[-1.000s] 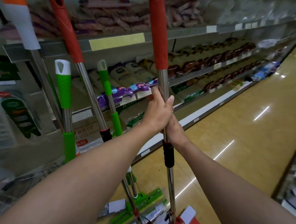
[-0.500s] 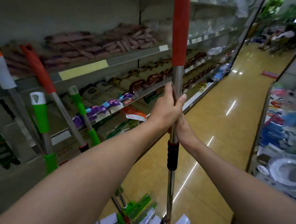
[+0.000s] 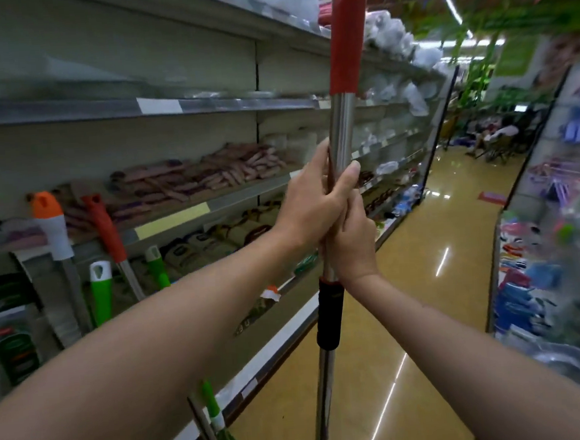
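Observation:
A tall mop with a steel pole (image 3: pixel 341 123), a red upper grip and a black collar lower down stands upright in front of me. My left hand (image 3: pixel 311 204) grips the steel pole, fingers wrapped round it. Just below it, my right hand (image 3: pixel 352 243) holds the same pole above the black collar. The mop's head is out of view below.
Shelving (image 3: pixel 185 213) with packaged goods runs along the left. Other mops with orange (image 3: pixel 50 223), red (image 3: pixel 105 229) and green (image 3: pixel 101 291) handles lean against it. A glossy yellow aisle floor (image 3: pixel 423 279) stretches ahead, with a rack of goods (image 3: pixel 550 236) at right. People sit far down the aisle.
The view has swung up and to the right, down the aisle. Both hands keep their hold on the pole, which now tilts slightly and shows more of its red grip.

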Motion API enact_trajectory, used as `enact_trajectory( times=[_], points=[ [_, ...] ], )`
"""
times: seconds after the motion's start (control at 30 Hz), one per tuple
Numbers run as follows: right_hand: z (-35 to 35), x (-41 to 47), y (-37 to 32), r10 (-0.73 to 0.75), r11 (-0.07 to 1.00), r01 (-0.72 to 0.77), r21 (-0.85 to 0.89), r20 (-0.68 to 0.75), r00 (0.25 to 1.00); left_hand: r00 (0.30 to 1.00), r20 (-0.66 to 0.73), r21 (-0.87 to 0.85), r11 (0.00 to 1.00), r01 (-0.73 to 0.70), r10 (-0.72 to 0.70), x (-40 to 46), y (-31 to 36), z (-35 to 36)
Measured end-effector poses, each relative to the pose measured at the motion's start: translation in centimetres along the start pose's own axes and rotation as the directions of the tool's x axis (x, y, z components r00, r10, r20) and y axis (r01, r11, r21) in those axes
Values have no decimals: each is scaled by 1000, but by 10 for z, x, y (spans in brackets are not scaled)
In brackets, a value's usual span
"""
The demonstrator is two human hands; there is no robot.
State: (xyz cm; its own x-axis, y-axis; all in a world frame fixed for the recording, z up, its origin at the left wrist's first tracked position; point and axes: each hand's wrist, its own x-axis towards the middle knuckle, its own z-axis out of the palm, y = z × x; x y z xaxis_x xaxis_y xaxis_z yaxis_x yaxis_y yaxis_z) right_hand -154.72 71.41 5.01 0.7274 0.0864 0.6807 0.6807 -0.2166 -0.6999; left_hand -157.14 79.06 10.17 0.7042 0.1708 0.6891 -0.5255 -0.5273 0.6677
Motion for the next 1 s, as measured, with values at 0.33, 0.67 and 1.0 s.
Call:
enact_trajectory(
  times=[0.33, 0.67, 1.0],
  points=[
    [33, 1, -79, -153, 982, 153, 109, -2, 988, 984, -173, -112, 994, 10, -30, -10, 37, -68],
    [78, -30, -169, -360, 906, 320, 276, 105, 927, 936, -224, -397, 903, 166, -271, -90, 34, -144],
    [117, -89, -255, -414, 891, 351, 287, 200, 888, 742, -580, -206, 942, 266, -337, -163, 50, -214]
  ],
)
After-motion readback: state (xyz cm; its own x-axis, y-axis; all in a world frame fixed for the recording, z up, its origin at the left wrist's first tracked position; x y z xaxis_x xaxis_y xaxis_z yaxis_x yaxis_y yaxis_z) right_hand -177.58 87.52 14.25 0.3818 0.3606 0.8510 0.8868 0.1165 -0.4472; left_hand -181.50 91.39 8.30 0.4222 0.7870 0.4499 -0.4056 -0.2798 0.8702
